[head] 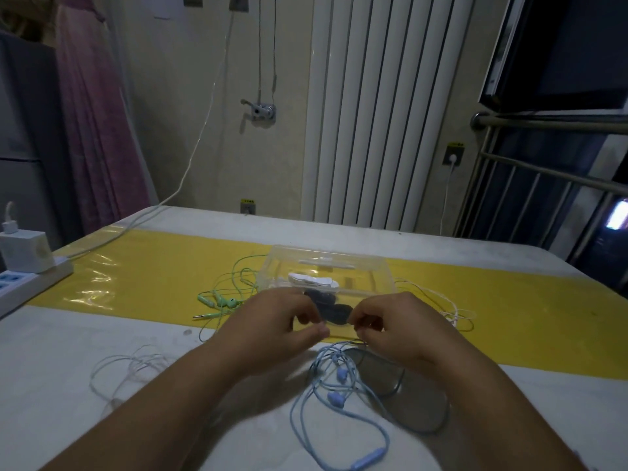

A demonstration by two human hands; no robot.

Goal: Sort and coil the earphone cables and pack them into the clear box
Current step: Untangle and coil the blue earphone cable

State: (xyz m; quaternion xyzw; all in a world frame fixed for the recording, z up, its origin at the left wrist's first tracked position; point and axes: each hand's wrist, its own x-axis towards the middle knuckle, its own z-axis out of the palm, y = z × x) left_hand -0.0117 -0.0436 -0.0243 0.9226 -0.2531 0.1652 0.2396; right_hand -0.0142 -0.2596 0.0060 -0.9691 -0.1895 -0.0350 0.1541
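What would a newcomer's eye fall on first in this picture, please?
Probably the left hand and right hand meeting at the centre, the right pinching the tangled pale blue earphone cable that trails toward the camera. Behind them, the clear plastic box sits on a bright yellow strip, mint green earphones loose at its left.

I see a clear rect. plastic box (pixel 339 258) upright on the yellow strip, mid-table toward the far edge; white + dark bits inside, can't ID. Mint-green earphone cable (pixel 232 303) sprawls just left of it, white earphone cable (pixel 453 320) just right. Light-blue earphone cable (pixel 341 375) is tangled by the near edge, pale white cable (pixel 115 401) toward the left edge.
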